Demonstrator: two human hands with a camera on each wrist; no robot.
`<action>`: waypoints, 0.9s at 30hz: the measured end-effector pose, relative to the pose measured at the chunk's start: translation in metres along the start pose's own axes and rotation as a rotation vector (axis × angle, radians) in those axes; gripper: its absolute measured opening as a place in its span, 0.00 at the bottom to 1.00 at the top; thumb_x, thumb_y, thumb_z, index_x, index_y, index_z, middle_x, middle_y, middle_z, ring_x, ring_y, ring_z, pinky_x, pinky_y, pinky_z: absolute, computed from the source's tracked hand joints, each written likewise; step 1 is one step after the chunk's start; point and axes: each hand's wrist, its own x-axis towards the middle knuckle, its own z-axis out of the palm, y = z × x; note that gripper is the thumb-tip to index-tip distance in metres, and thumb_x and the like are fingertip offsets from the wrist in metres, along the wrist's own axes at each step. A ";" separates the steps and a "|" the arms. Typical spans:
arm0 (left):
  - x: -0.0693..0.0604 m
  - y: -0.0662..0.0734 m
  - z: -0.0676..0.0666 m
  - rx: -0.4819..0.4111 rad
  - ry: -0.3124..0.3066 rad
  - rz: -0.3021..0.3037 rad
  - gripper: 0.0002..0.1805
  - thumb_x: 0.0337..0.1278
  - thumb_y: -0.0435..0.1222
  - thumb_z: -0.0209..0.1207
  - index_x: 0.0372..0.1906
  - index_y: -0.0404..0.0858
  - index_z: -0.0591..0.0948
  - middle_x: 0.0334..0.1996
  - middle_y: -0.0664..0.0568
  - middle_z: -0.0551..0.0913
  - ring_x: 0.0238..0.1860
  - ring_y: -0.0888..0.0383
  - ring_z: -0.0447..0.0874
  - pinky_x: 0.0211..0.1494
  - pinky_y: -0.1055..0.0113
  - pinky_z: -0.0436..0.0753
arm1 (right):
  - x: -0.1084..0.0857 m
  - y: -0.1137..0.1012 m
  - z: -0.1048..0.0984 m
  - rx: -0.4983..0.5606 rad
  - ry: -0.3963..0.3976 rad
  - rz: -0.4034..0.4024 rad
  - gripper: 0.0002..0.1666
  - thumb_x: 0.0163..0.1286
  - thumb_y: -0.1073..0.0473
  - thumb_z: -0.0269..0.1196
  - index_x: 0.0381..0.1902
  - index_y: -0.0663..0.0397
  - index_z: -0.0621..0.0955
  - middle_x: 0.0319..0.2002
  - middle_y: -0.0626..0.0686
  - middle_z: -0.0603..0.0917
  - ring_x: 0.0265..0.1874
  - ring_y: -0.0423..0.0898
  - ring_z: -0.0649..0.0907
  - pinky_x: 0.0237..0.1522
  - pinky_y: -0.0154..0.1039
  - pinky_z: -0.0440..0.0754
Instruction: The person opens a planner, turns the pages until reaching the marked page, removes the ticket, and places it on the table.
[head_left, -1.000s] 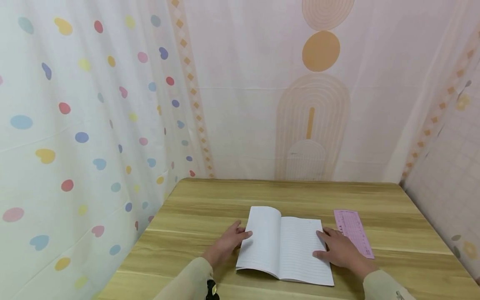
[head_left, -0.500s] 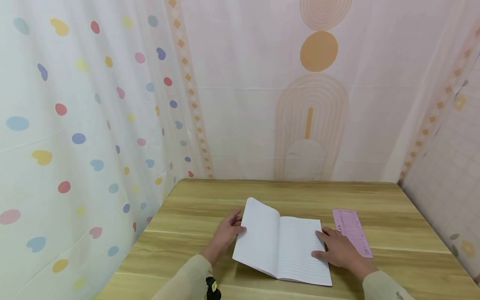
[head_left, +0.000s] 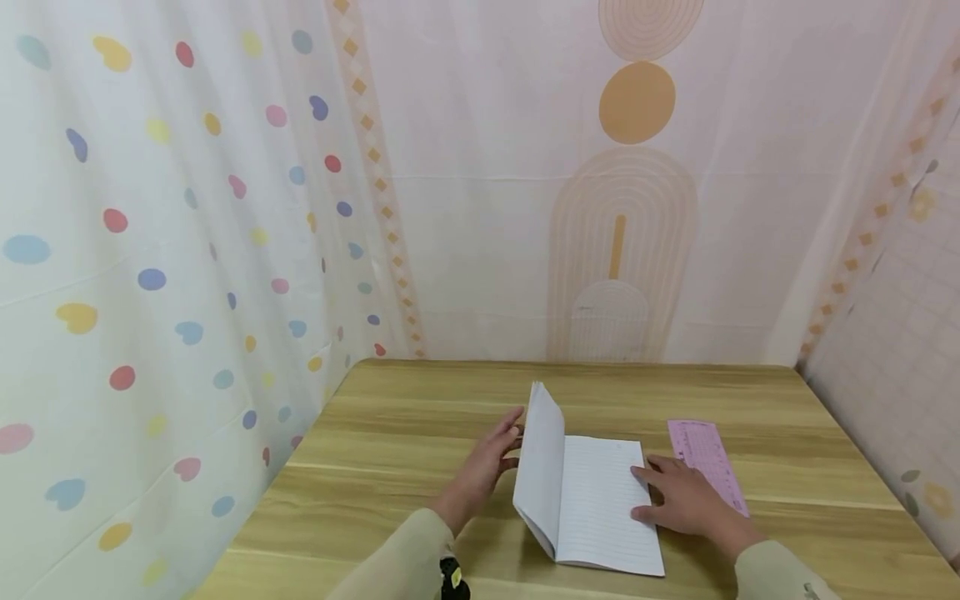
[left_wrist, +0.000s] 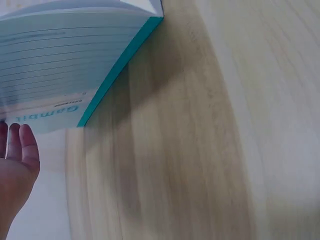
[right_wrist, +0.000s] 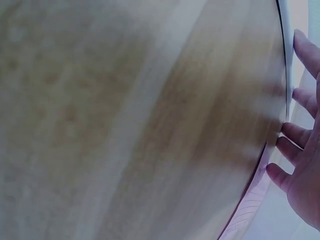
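An exercise notebook with blank lined pages (head_left: 603, 500) lies on the wooden table, its left half (head_left: 542, 471) raised steeply from the spine. My left hand (head_left: 483, 471) is at the outer side of that raised half, fingers extended against or close to it. The left wrist view shows the pale cover (left_wrist: 55, 70) with teal "Gambit" lettering and a teal spine strip (left_wrist: 121, 70), the left fingertips (left_wrist: 27, 132) at its edge. On the notebook's right edge rests my right hand (head_left: 682, 500), thumb over the page, fingers loosely spread. Part of the left hand is hidden behind the raised half.
A pink printed slip (head_left: 705, 454) lies on the table just beyond the right hand, partly covered by it. The wooden tabletop (head_left: 405, 400) ends at patterned curtains (head_left: 480, 250) behind and to the left.
The notebook's left half has risen from nearly flat to steep, swinging rightward, with the left hand moving right along with it. The left thumb has left the page. The right hand has barely moved.
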 end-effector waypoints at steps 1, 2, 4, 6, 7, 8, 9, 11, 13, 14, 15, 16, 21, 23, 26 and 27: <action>0.000 -0.001 0.004 0.035 -0.015 0.005 0.28 0.77 0.37 0.44 0.76 0.31 0.59 0.65 0.34 0.71 0.60 0.49 0.74 0.55 0.61 0.77 | 0.000 0.001 0.000 0.006 0.001 -0.005 0.44 0.60 0.34 0.68 0.64 0.58 0.78 0.64 0.71 0.70 0.63 0.72 0.68 0.58 0.72 0.64; 0.000 -0.003 0.008 0.071 -0.036 0.011 0.28 0.77 0.36 0.45 0.76 0.31 0.59 0.65 0.34 0.71 0.62 0.48 0.73 0.57 0.60 0.76 | 0.000 0.002 0.000 0.009 0.001 -0.010 0.45 0.60 0.33 0.68 0.65 0.57 0.77 0.64 0.71 0.70 0.63 0.72 0.68 0.58 0.72 0.65; 0.000 -0.008 0.016 0.197 -0.082 0.024 0.28 0.76 0.38 0.49 0.75 0.35 0.62 0.66 0.36 0.71 0.64 0.45 0.71 0.61 0.55 0.75 | 0.000 0.004 0.001 0.022 0.004 -0.007 0.45 0.59 0.32 0.67 0.65 0.57 0.77 0.65 0.71 0.70 0.64 0.72 0.68 0.58 0.72 0.65; 0.000 -0.013 0.023 0.362 -0.141 0.024 0.29 0.75 0.42 0.51 0.75 0.39 0.64 0.68 0.39 0.69 0.68 0.43 0.66 0.66 0.49 0.70 | 0.001 0.006 0.003 0.024 0.008 -0.013 0.45 0.59 0.32 0.68 0.65 0.57 0.78 0.64 0.71 0.70 0.63 0.72 0.69 0.58 0.71 0.65; 0.000 -0.016 0.026 0.449 -0.174 0.017 0.30 0.74 0.44 0.53 0.75 0.41 0.65 0.70 0.40 0.67 0.70 0.42 0.63 0.67 0.47 0.68 | 0.001 0.006 0.004 0.023 0.012 -0.017 0.45 0.59 0.33 0.68 0.64 0.57 0.78 0.64 0.71 0.71 0.63 0.72 0.69 0.58 0.71 0.66; 0.000 -0.021 0.028 0.542 -0.209 0.007 0.31 0.73 0.46 0.54 0.75 0.42 0.65 0.71 0.41 0.65 0.71 0.42 0.60 0.69 0.45 0.65 | 0.002 0.007 0.005 0.026 0.017 -0.020 0.44 0.59 0.34 0.69 0.64 0.57 0.78 0.64 0.71 0.71 0.63 0.72 0.69 0.58 0.71 0.66; 0.000 -0.024 0.030 0.647 -0.240 -0.011 0.33 0.71 0.49 0.55 0.75 0.45 0.65 0.72 0.42 0.63 0.72 0.42 0.58 0.69 0.44 0.64 | 0.002 0.007 0.005 0.031 0.024 -0.019 0.42 0.59 0.36 0.70 0.64 0.57 0.78 0.64 0.70 0.71 0.63 0.71 0.69 0.59 0.70 0.66; -0.002 -0.030 0.033 0.848 -0.312 -0.060 0.37 0.67 0.56 0.57 0.77 0.50 0.63 0.75 0.44 0.59 0.75 0.43 0.53 0.72 0.44 0.58 | 0.003 0.005 0.006 0.029 0.030 -0.017 0.41 0.60 0.41 0.71 0.64 0.59 0.78 0.64 0.70 0.71 0.63 0.71 0.70 0.59 0.70 0.66; -0.004 -0.036 0.035 1.059 -0.373 -0.081 0.41 0.63 0.62 0.57 0.77 0.55 0.62 0.76 0.46 0.56 0.76 0.44 0.51 0.73 0.43 0.54 | 0.005 0.004 0.007 0.037 0.029 -0.003 0.39 0.60 0.45 0.71 0.65 0.60 0.77 0.65 0.71 0.71 0.64 0.71 0.69 0.60 0.69 0.65; -0.005 -0.038 0.036 1.151 -0.398 -0.090 0.42 0.60 0.65 0.56 0.77 0.57 0.61 0.77 0.49 0.55 0.76 0.45 0.50 0.74 0.43 0.53 | 0.005 0.003 0.008 0.043 0.026 0.008 0.38 0.61 0.47 0.71 0.65 0.60 0.77 0.65 0.71 0.70 0.64 0.71 0.68 0.61 0.69 0.65; -0.006 -0.039 0.036 1.226 -0.414 -0.097 0.44 0.57 0.67 0.56 0.77 0.59 0.61 0.78 0.50 0.54 0.77 0.46 0.49 0.74 0.42 0.51 | 0.006 0.003 0.008 0.044 0.024 0.018 0.37 0.62 0.47 0.70 0.64 0.60 0.77 0.66 0.71 0.70 0.65 0.71 0.68 0.61 0.69 0.64; -0.007 -0.040 0.035 1.289 -0.424 -0.093 0.45 0.56 0.69 0.56 0.77 0.60 0.61 0.78 0.52 0.53 0.77 0.46 0.49 0.74 0.42 0.50 | 0.006 0.002 0.009 0.043 0.023 0.023 0.37 0.62 0.46 0.70 0.64 0.60 0.77 0.66 0.71 0.70 0.65 0.71 0.68 0.61 0.69 0.64; -0.007 -0.041 0.031 1.456 -0.397 -0.052 0.45 0.52 0.71 0.57 0.75 0.60 0.64 0.77 0.53 0.56 0.76 0.46 0.52 0.74 0.42 0.51 | 0.008 0.006 0.007 0.026 0.036 0.014 0.39 0.61 0.38 0.69 0.62 0.58 0.80 0.64 0.72 0.71 0.64 0.71 0.69 0.62 0.67 0.65; -0.006 -0.038 0.030 1.487 -0.387 -0.032 0.45 0.51 0.71 0.58 0.75 0.60 0.65 0.76 0.53 0.58 0.75 0.47 0.54 0.74 0.42 0.52 | 0.008 0.007 0.006 0.026 0.035 0.007 0.41 0.60 0.35 0.68 0.61 0.58 0.80 0.64 0.72 0.71 0.63 0.71 0.70 0.61 0.68 0.66; -0.004 -0.033 0.028 1.494 -0.391 0.007 0.45 0.50 0.70 0.60 0.73 0.58 0.68 0.74 0.52 0.61 0.74 0.49 0.56 0.74 0.43 0.54 | 0.009 0.006 0.002 0.038 0.038 -0.009 0.41 0.59 0.35 0.69 0.61 0.59 0.80 0.63 0.72 0.72 0.63 0.72 0.70 0.61 0.69 0.65; -0.004 -0.032 0.026 1.484 -0.393 0.018 0.44 0.51 0.69 0.60 0.73 0.58 0.69 0.74 0.52 0.62 0.74 0.50 0.56 0.74 0.44 0.54 | 0.009 0.006 0.000 0.041 0.042 -0.018 0.41 0.59 0.36 0.69 0.60 0.59 0.80 0.63 0.73 0.72 0.62 0.73 0.70 0.60 0.70 0.65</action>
